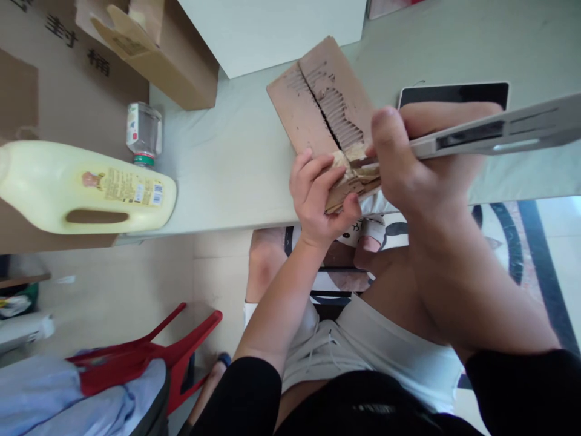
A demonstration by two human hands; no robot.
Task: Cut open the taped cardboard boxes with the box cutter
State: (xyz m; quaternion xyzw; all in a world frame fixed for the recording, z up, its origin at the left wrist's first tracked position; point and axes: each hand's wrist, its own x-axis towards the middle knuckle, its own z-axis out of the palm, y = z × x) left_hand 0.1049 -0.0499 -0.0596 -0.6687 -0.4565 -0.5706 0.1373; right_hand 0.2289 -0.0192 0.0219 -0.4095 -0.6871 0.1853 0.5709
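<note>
A flattened brown cardboard piece (pixel 327 97) lies tilted at the table's front edge, its top layer torn and a dark slit running down its middle. My left hand (pixel 320 197) grips its lower left corner, fingers on top and thumb at the near edge. In my right hand (pixel 417 154) is a grey utility knife (pixel 490 133), its handle pointing right. The knife's front end meets the torn, pale patch near the cardboard's lower end, close to my left fingertips. My right hand partly hides the blade.
A tablet-like device (pixel 458 92) lies behind my right hand. On the left are a yellow jug (pixel 91 188), a clear bottle (pixel 144 130) and cardboard boxes (pixel 181 66). A white box (pixel 281 30) stands at the back. Below left is a red chair (pixel 181 351).
</note>
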